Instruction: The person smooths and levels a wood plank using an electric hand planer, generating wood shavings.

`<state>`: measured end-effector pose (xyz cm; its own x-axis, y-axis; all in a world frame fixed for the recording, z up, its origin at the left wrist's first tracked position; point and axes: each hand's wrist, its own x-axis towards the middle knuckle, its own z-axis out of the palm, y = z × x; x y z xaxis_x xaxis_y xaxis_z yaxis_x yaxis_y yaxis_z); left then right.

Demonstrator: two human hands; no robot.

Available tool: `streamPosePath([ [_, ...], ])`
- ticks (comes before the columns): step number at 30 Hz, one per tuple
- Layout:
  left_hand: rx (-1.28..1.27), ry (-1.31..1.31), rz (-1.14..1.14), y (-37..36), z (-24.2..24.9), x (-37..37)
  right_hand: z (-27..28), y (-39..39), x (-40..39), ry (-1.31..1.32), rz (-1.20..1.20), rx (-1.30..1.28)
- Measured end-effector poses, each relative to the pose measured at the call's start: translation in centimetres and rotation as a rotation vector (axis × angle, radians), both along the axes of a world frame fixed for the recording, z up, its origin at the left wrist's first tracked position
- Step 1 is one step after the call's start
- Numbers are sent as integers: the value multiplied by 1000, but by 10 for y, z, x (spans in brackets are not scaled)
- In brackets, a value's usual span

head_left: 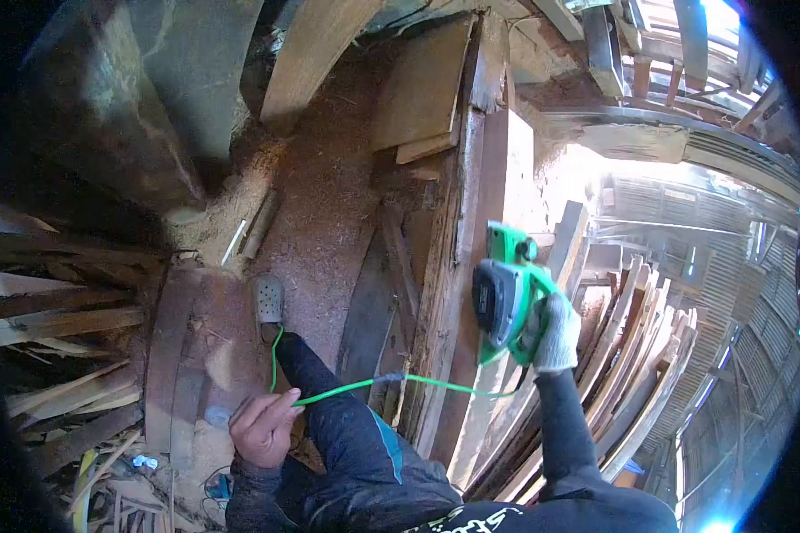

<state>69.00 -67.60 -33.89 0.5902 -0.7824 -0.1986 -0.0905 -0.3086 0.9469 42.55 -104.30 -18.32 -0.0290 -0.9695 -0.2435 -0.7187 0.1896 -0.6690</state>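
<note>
the thumb and index of my left fingers [283, 407] are pinched on a thin bright green power cord [333, 391], with the others curled in toward the palm. my right fingers [556, 324], in a pale grey knitted glove [557, 346], are wrapped around the rear handle of a green and black handheld electric planer [504, 298]. the planer is over a long brown wooden beam [471, 364]; i cannot tell whether its base touches the wood. from my left fingers the cord runs across to the right past a grey taped joint [389, 378], and another stretch hangs by my foot in a grey perforated clog [269, 299]. to the right of the beam is a stack of long rough wooden planks [636, 355], and reddish-brown sawdust [316, 213] covers the ground ahead of the clog.
</note>
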Motion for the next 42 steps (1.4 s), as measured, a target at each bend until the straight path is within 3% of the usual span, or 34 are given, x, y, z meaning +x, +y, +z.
streamPosePath([
  [1, -3, 0, 0, -6, 1, -1, -16, -24, -10, -97, -89, 6],
  [3, -24, 6, 0, -25, 3, -2, -27, -75, 8, 42, 96, -145],
  [7, -57, 28, -23, -62, 7, 0, -40, -157, 58, 7, -11, -50],
  [9, -109, 35, -24, -79, 6, -2, -60, -216, 47, 114, 116, -113],
  [11, -116, 52, -34, -92, 8, -1, -49, -224, 99, 14, 6, -12],
  [17, -133, 17, -82, -120, 12, 4, -69, -321, 141, 59, 78, -112],
  [18, -132, 8, -97, -124, 15, 3, -85, -362, 131, 79, 229, -203],
  [21, -186, -18, -89, -134, 26, 3, -79, -367, 162, -31, 38, -126],
  [24, -150, -81, -84, -113, 43, 16, -77, -352, 155, -24, 103, -267],
  [27, -94, -161, -108, -67, 49, 30, -37, -276, 115, -653, 55, 71],
  [29, 44, -181, -95, -27, 52, 36, -21, -213, 66, -812, 79, 166],
  [34, 75, -214, -121, 94, 61, 40, 73, 46, -9, -666, -186, 362],
  [37, 31, -291, -215, 150, 92, 25, 114, 201, -73, -281, 9, 244],
  [39, -61, -328, -318, 195, 103, 2, 129, 305, -128, -244, -223, 351],
  [42, -149, -313, -338, 245, 135, -38, 166, 433, -179, -265, -254, 367],
])
